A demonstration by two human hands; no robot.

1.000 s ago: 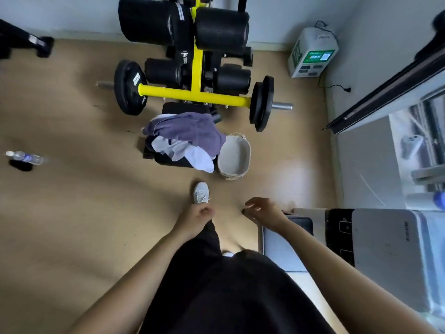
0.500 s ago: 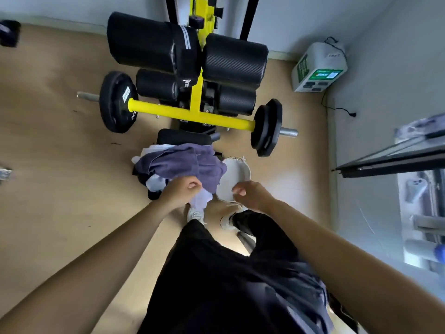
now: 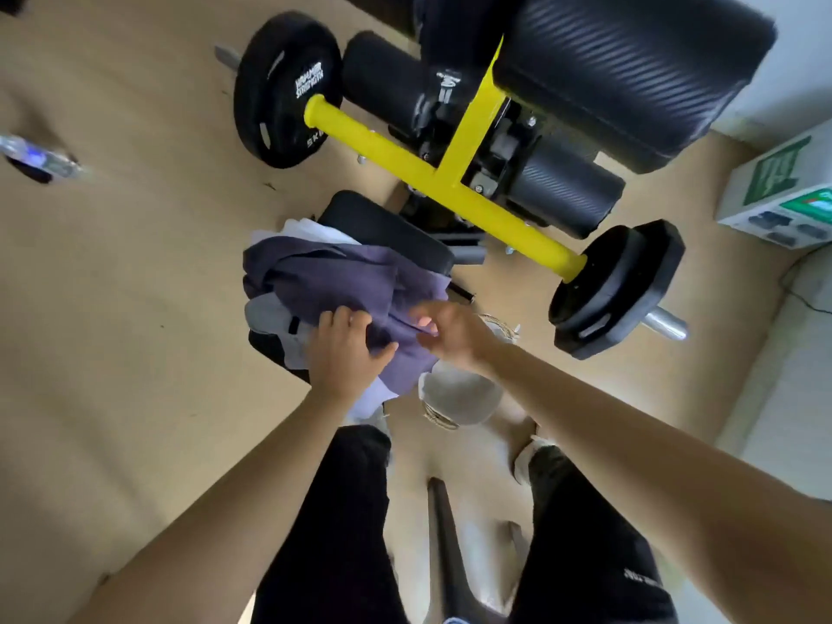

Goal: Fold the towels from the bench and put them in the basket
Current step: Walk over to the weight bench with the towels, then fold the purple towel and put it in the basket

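A purple towel (image 3: 324, 277) lies crumpled on top of a pile on the black bench seat (image 3: 382, 227). Under it show a grey towel (image 3: 270, 315) and a white one (image 3: 306, 227). My left hand (image 3: 344, 349) lies on the purple towel's near edge with its fingers curled into the cloth. My right hand (image 3: 450, 331) is blurred and reaches onto the same towel's right side; its grip is unclear. A round pale basket (image 3: 459, 398) stands on the floor just right of the bench, partly hidden by my right forearm.
The yellow-framed weight machine (image 3: 454, 173) with black plates (image 3: 283, 87) and roller pads stands behind the bench. A water bottle (image 3: 40, 157) lies on the wooden floor at the left. A white box (image 3: 783, 200) sits by the right wall. My legs and shoes are below.
I have stepped closer and leaned over the bench. Both hands moved forward from in front of my body onto the purple towel.
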